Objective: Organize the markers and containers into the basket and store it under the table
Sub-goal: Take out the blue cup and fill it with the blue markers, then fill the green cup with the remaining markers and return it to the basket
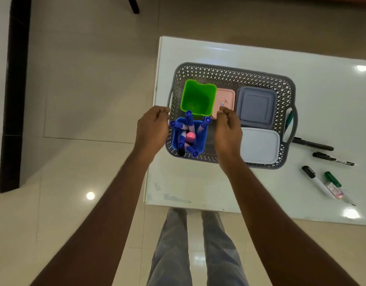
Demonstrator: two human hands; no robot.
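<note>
A grey lattice basket (229, 74) stands on the white table (198, 182). It holds an empty green cup (197, 98), a pink lidded box (226, 98), a grey lidded box (255, 106), a white lidded box (259, 145), and a blue cup (199, 141) full of blue-capped markers (189, 119). My left hand (153, 129) hovers at the basket's left rim with its fingers loosely curled and nothing in it. My right hand (228, 129) hovers over the basket just right of the blue cup, also loosely curled and holding nothing.
Loose markers lie on the table right of the basket: a green one (289, 120) by the right handle, two black ones (313, 144) (332, 158), a white black-capped one (317, 180) and a green-capped one (333, 179). My legs (178, 244) stand at the table's near edge on the tiled floor.
</note>
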